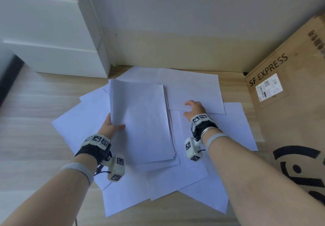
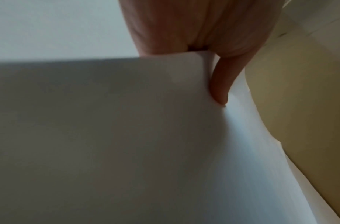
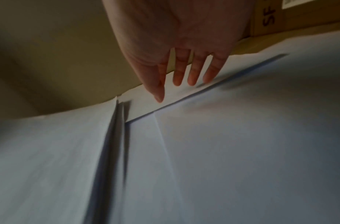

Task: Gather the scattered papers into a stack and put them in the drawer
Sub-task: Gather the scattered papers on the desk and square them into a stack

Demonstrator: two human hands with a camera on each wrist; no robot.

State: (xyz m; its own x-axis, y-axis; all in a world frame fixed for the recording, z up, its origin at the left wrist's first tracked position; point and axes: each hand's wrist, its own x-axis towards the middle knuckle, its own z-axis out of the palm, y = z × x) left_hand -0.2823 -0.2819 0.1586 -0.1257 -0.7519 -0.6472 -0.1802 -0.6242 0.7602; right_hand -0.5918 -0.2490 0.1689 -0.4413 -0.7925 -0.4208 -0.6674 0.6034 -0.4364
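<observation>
Several white paper sheets [image 1: 202, 169] lie scattered and overlapping on the wooden floor. A gathered stack of sheets [image 1: 142, 120] sits over the middle of them, its left edge lifted. My left hand [image 1: 112, 126] pinches that stack at its left edge, thumb on top; the left wrist view shows the thumb [image 2: 221, 89] pressed on the stack's [image 2: 111, 136] edge. My right hand [image 1: 192, 109] reaches over a loose sheet [image 1: 197, 88] at the back right, fingers [image 3: 192, 72] straight and spread, tips at the sheet [image 3: 146, 106].
White drawer unit [image 1: 58, 62] stands at the back left, its front closed. A big cardboard box [image 1: 288, 102] marked SF EXPRESS stands at the right. A wall with a beige skirting [image 1: 175, 49] runs behind the papers. Bare wood floor [image 1: 35, 102] lies to the left.
</observation>
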